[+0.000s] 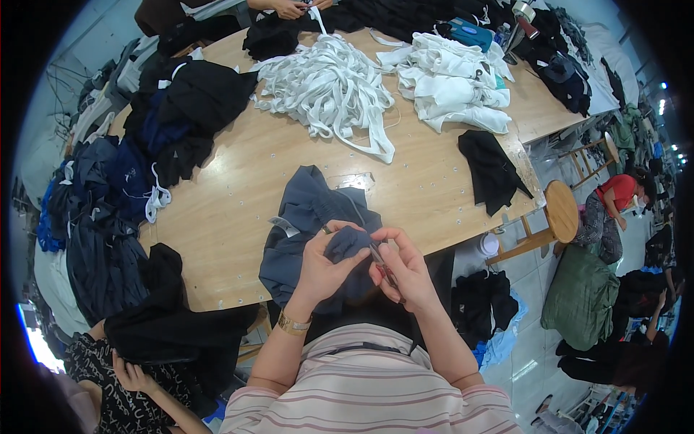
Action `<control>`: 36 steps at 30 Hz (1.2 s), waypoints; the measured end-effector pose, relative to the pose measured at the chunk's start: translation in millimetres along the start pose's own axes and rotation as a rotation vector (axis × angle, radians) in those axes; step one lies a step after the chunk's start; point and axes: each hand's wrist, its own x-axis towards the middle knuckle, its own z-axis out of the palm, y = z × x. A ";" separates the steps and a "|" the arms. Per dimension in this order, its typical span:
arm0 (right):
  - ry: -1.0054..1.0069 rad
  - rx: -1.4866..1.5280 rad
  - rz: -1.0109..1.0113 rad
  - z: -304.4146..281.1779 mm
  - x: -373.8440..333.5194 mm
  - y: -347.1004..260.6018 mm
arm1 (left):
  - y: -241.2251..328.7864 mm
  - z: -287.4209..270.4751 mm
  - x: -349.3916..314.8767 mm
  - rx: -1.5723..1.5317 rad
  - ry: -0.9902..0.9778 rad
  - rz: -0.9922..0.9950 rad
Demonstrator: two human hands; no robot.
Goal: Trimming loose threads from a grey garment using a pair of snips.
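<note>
A dark blue-grey garment with a gathered band lies at the table's front edge, partly hanging over it, and a white label sticks out on its left. My left hand is closed on a bunched part of this cloth, lifting it up in front of me. My right hand grips small thread snips, their tip against the held cloth beside my left thumb. Whether the blades are touching a thread is too small to tell.
On the wooden table lie a heap of white straps, folded white garments and a black cloth piece. Dark clothes pile at left. A co-worker's hand is at lower left; a wooden stool stands right.
</note>
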 end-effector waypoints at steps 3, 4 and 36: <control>0.001 -0.003 0.005 0.2 0.0 -0.8 | 3.3 0.6 0.2 0.014 0.015 0.006; 0.007 -0.003 0.013 1.0 -0.1 -1.7 | 3.2 0.2 0.0 0.022 0.015 0.004; 0.040 -0.022 -0.052 2.4 1.2 2.6 | -1.0 0.9 -1.5 -0.062 -0.013 -0.051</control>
